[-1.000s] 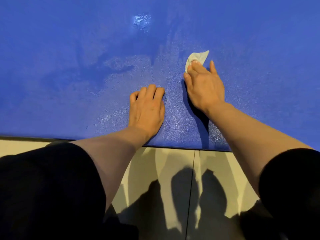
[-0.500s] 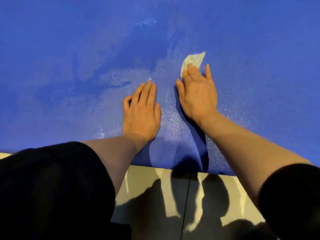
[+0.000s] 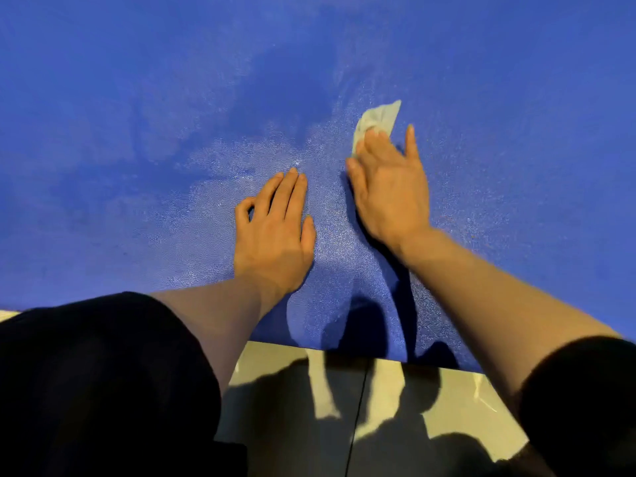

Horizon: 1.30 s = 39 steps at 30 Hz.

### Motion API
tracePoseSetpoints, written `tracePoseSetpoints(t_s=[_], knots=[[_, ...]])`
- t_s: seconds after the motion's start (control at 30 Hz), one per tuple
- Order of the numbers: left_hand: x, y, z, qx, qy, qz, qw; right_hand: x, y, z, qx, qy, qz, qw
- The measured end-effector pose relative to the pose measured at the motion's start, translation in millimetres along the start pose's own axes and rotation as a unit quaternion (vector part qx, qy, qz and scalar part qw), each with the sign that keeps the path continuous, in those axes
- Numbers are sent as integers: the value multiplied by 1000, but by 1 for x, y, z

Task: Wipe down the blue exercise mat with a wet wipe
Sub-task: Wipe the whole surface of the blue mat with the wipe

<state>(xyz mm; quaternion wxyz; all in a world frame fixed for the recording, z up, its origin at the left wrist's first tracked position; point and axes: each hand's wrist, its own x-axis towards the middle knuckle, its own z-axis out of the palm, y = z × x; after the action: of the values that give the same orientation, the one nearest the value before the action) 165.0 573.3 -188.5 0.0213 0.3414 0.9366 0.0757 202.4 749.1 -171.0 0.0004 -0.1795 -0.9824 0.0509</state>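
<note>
- Head view, nearest me: I see black sleeves [image 3: 103,380] at the lower corners and pale floor tiles [image 3: 457,401] crossed by dark shadows.
- Just beyond the tiles, the blue exercise mat [image 3: 137,98] fills the rest of the frame; its near edge meets the floor.
- My left hand [image 3: 273,228] lies palm-down on the mat near that edge, fingers mostly straight and holding nothing, the little finger bent.
- Right of it and slightly farther, my right hand [image 3: 389,187] presses the wet wipe [image 3: 377,120] flat against the mat with straight fingers; the wipe's far end pokes out past the fingertips.
- Around both hands the mat glistens with a speckled damp patch [image 3: 241,160].
</note>
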Motion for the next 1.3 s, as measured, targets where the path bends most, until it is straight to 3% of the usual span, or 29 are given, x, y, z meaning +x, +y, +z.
tracePoseSetpoints(t_s=[0.17, 0.43, 0.67, 0.8, 0.87, 0.97, 1.07, 1.17, 1.23, 1.3], knots=[[-1, 1, 4, 0, 30, 6, 1000, -25, -25, 5, 36, -22, -140, 989], [1, -1, 3, 11, 1, -10, 1000, 35, -8, -4, 31, -23, -8, 999], [-1, -1, 2, -4, -3, 2, 1000, -5, -8, 3, 21, -68, -97, 993], [5, 1, 0, 2, -14, -7, 1000, -5, 13, 2, 31, -54, 26, 998], [5, 2, -1, -2, -18, -10, 1000, -10, -5, 4, 56, -68, 44, 995], [1, 1, 2, -10, 2, 5, 1000, -28, -25, 9, 89, -80, -52, 991], [16, -2, -4, -2, 47, 34, 998, -25, 1, 2, 58, -94, -116, 987], [43, -9, -17, -5, 95, 97, 991, -10, 27, -1, 60, -84, -12, 995], [58, -14, -22, -17, 108, 129, 986, -2, 17, 0, 80, -69, 73, 992], [69, -16, -22, -33, 117, 128, 984, 5, -7, 1, 93, -74, 97, 988]])
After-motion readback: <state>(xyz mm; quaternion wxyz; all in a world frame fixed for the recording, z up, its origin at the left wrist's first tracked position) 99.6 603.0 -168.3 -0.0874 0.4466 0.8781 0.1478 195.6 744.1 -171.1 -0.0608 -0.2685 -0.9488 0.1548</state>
